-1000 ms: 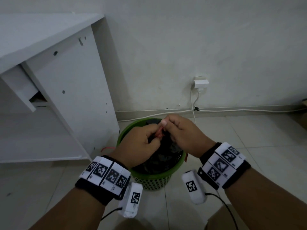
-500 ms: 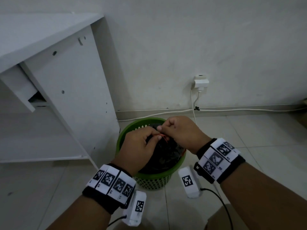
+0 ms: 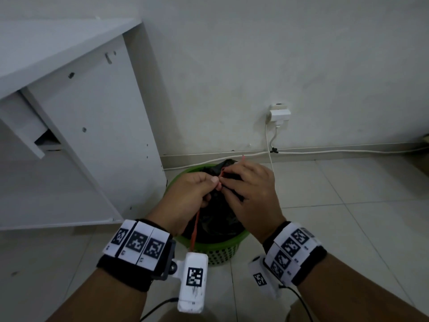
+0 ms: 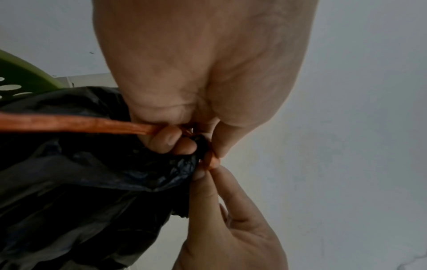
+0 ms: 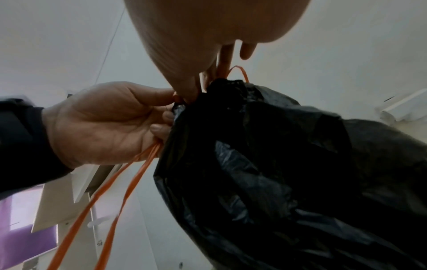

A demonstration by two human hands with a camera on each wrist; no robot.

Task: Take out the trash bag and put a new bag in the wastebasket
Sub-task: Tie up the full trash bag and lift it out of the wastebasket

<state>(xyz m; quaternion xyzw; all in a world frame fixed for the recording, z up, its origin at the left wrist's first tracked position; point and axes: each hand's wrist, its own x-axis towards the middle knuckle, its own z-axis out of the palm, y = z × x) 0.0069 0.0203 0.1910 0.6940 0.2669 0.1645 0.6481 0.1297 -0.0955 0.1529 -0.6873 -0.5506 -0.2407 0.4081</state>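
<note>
We are crouched over a tiled floor (image 3: pixel 348 228) by a white wall (image 3: pixel 278 54), beside a white cabinet (image 3: pixel 92 135). The black trash bag (image 3: pixel 216 219) sits in the green wastebasket (image 3: pixel 222 249), its neck gathered. Our left hand (image 3: pixel 188 194) pinches the orange drawstring (image 4: pixel 76 125), fingers curled round it; our right hand (image 3: pixel 250 194) pinches the string at the neck. To tie it well, we judge we should keep the neck bunched, draw both ends snug, and avoid tearing the thin plastic before lifting.
</note>
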